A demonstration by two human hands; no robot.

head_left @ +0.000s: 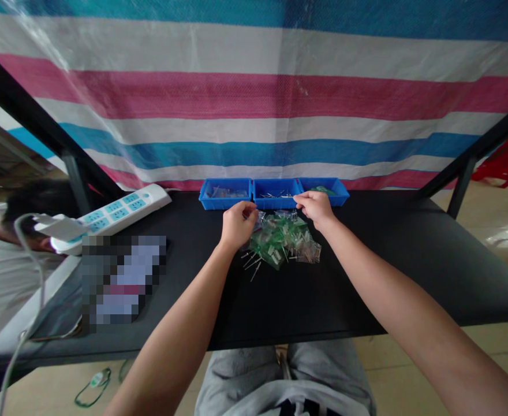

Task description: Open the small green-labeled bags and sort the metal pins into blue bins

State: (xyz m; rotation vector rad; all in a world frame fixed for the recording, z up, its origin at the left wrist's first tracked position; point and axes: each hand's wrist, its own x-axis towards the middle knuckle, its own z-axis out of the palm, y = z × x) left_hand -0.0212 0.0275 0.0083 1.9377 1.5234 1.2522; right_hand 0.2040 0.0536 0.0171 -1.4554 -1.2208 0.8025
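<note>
My left hand [239,224] is curled closed at the left edge of a pile of small packets [280,237], just in front of the blue bins. Its thumb and index finger come together, and what they hold, if anything, is too small to make out. My right hand [317,208] is pinched closed at the front rim of the middle blue bin [275,203]; its fingertips hide whatever is between them. Green and clear packets make up the pile, with several thin metal pins [254,268] lying loose at its front left. More thin metal pieces lie in the middle bin.
The left blue bin [224,203] holds clear packets and the right blue bin [338,199] something green. A white power strip [119,214] and a blurred-out flat object [130,277] lie on the black table [297,318]. Another person [3,289] is at far left.
</note>
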